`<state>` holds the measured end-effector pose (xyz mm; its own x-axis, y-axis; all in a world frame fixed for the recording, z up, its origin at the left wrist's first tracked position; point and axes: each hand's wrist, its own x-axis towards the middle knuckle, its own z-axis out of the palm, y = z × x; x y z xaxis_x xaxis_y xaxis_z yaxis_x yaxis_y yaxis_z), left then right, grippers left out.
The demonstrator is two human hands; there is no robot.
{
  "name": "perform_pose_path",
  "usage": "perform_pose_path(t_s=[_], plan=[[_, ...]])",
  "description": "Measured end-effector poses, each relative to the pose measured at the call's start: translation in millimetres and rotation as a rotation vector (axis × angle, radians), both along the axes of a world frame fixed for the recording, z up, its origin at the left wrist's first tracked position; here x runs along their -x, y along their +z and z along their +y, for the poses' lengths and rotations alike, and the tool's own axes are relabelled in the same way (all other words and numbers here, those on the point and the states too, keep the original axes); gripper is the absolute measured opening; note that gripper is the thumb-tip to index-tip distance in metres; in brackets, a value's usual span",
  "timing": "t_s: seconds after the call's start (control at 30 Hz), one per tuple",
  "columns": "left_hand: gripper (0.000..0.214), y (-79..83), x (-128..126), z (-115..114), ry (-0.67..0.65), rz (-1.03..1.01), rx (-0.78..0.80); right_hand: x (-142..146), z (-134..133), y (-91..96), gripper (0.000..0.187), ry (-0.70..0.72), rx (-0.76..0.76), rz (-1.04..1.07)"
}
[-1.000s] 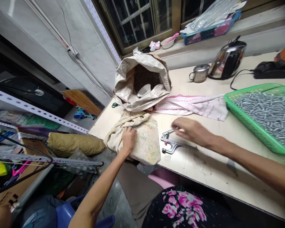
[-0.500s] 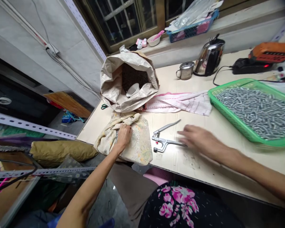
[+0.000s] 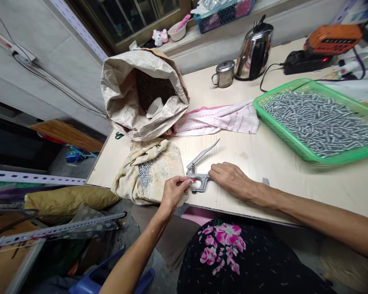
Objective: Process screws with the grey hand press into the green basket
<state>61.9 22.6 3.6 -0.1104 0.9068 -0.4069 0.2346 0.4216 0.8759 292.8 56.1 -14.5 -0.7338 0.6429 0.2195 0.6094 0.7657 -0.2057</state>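
The grey hand pliers [image 3: 204, 184], which look like snap-fastener pliers, lie on the table with their handles spread and a red tip in the jaw. My right hand [image 3: 230, 178] is closed over the end of the lower handle. At the jaw, my left hand [image 3: 175, 190] pinches thumb and fingers together; what is between them is too small to make out. Left of the pliers, a patterned cloth [image 3: 168, 157] lies bunched, with a small pile of silvery metal pins [image 3: 146, 174] on it.
A green basket [image 3: 283, 134] full of metal pins stands at the right. Behind the cloth is an open sack [image 3: 119, 98] holding dark small pieces and a white cup [image 3: 155, 108]. A towel [image 3: 221, 118], steel mug [image 3: 225, 73], kettle [image 3: 254, 51] and orange battery [image 3: 333, 38] lie farther back.
My left hand has left the pile on the cloth and moved right to the pliers' jaw. My right hand has come down onto the lower handle. The view has shifted slightly.
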Motion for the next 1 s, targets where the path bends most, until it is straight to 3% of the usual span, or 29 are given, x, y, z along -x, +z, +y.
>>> perform_pose_path(t_s=[0.27,0.6,1.0], plan=[[0.042,-16.9,0,2,-0.072,0.085,0.07,-1,-1,-6.2,0.023,0.002,0.002,0.025],[0.034,-6.9,3,9,-0.272,0.368,0.05,-2,-3,-16.1,0.022,-0.005,-0.022,0.052],[0.042,-8.5,7,21,-0.463,0.384,0.148,-1,4,-19.3,0.023,0.04,0.016,0.052]])
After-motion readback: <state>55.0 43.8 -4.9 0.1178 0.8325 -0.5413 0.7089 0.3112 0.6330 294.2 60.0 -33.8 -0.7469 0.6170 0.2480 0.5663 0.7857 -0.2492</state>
